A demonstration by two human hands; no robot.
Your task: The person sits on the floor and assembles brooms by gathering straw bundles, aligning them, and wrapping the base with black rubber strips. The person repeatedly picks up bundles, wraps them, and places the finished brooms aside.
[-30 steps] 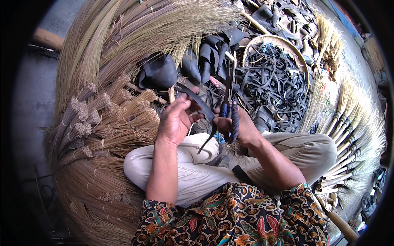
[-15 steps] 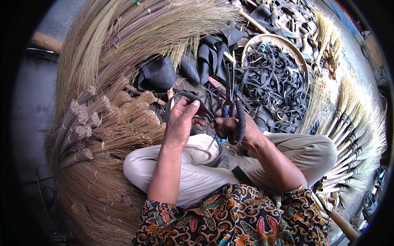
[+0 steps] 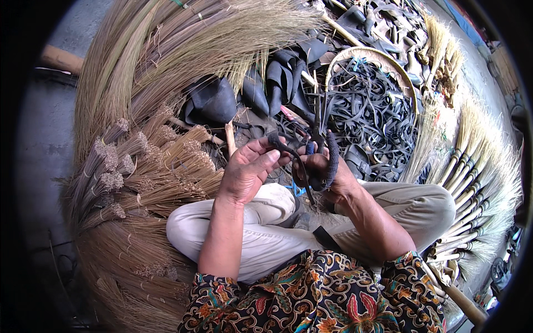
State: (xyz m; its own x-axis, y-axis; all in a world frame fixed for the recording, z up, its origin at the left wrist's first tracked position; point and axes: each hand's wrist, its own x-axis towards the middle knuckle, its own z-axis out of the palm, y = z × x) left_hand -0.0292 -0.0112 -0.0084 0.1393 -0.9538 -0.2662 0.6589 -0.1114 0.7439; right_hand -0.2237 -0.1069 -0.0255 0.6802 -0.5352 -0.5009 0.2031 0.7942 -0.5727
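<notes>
I see a thin black rubber strip [image 3: 288,152] stretched between the two hands, above the lap and the pale trousers [image 3: 266,238]. The left hand [image 3: 247,172] pinches one end of it between thumb and curled fingers, so its grip is narrow and closed on the strip. The right hand [image 3: 325,172] is closed around large black-handled scissors [image 3: 317,130], whose blades point up and away, and the strip's other end hangs down past this hand. I cannot tell whether the blades are touching the rubber at this instant.

Just beyond the hands lies a round woven basket [image 3: 388,58] heaped with narrow black rubber strips already cut, and beside it a pile of wider folded rubber pieces [image 3: 266,89] not yet cut down. To my left, bundles of bound broom straw [image 3: 139,166] fan out over the floor; to the right, finished brooms with wrapped handles [image 3: 472,177] lie in a row.

Judging by this, the cutting is well advanced: the basket is fairly full, yet a good stock of uncut rubber remains, and the strip in hand looks only partly trimmed.
</notes>
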